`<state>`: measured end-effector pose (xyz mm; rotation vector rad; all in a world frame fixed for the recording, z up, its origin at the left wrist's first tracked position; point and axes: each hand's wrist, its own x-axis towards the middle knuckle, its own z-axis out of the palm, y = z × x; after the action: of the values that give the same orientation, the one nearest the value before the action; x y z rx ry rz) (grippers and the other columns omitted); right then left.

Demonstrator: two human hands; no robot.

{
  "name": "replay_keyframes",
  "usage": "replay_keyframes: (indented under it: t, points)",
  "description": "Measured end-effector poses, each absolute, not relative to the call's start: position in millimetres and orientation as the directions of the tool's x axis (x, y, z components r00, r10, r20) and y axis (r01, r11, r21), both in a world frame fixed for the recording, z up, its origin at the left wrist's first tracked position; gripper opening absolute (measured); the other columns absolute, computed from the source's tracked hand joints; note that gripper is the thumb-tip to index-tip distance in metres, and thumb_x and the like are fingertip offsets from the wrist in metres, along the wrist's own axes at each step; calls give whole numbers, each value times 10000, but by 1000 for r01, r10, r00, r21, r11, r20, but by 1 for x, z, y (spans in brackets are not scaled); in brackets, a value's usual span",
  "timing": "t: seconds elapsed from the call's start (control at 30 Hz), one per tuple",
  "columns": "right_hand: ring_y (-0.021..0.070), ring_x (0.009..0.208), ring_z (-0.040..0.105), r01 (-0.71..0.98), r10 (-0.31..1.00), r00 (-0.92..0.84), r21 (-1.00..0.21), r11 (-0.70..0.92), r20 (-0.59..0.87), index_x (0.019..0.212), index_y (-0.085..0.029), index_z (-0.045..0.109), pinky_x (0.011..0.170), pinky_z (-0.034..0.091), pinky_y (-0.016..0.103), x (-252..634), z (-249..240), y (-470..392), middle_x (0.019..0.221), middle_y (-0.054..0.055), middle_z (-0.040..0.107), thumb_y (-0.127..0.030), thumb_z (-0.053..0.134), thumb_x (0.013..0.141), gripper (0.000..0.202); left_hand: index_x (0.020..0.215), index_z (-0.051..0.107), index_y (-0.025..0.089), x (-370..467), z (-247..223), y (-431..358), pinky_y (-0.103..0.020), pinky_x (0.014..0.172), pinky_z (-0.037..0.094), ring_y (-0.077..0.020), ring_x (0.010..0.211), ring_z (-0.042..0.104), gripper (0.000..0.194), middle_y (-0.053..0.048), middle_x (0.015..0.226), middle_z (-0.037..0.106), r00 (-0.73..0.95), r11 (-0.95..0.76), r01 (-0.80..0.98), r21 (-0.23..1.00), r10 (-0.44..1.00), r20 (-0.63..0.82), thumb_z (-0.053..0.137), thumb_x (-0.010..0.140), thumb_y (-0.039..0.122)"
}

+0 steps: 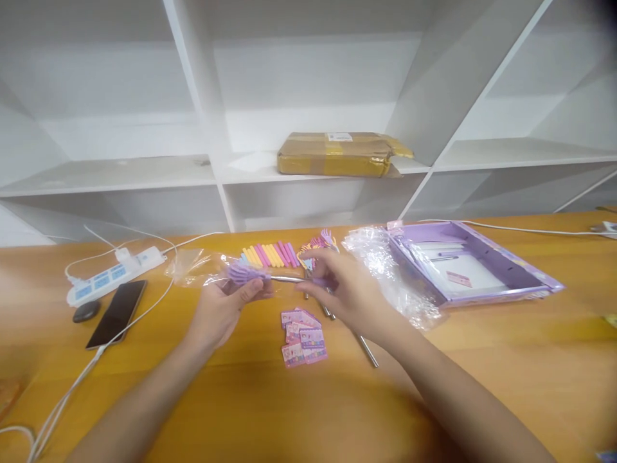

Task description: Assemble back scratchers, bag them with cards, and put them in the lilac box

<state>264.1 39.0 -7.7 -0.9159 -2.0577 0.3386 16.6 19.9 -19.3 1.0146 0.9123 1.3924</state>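
My left hand point(226, 308) grips the purple hand-shaped head of a back scratcher point(284, 278), held level above the table. Its silver rod runs right to a purple end, which my right hand point(344, 286) pinches. Behind my hands lies a row of pink, yellow, purple and blue sticks point(270, 254). Beside the row is a pile of small colourful hand-shaped heads point(318, 243), partly behind my right hand. Small pink and purple cards point(303, 337) lie loosely stacked in front. A silver rod point(367, 351) lies by my right forearm, and other rods are partly hidden.
A purple open box point(530, 283) sits at the right, with crumpled clear plastic point(395, 270) beside it. At the left are a power strip point(110, 276), white cables, a black phone point(118, 313) and a black mouse point(87, 311). A taped carton point(337, 154) rests on the white shelf.
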Motion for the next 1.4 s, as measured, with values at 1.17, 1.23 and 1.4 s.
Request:
replay_keyframes:
  t: [1.17,1.23,1.4]
  points:
    - [153,840,649,281,774,-622,-889,361,118,1343,-237,551,708,532,275,263,5,22,995,39,681,-261,523,1050,296,1028,755,201,25,-41,24,-179,623,478,-64,640,575,267,31,789,648,82,-70,-328,942,991,102,892,817,293]
    - [145,809,657,303,790,-610,-901,310,67,1151,-233,614,710,525,275,266,6,24,928,19,703,-283,554,1045,133,995,750,185,23,-40,24,-177,604,459,-65,618,566,267,34,724,627,117,-16,-376,926,991,64,904,801,286]
    - [122,630,582,296,854,-517,-924,243,59,816,-214,597,570,417,250,258,-11,29,722,-20,685,-418,776,921,291,912,763,158,27,-39,19,-196,547,419,-57,545,544,260,15,713,650,282,90,-324,942,959,5,914,792,332]
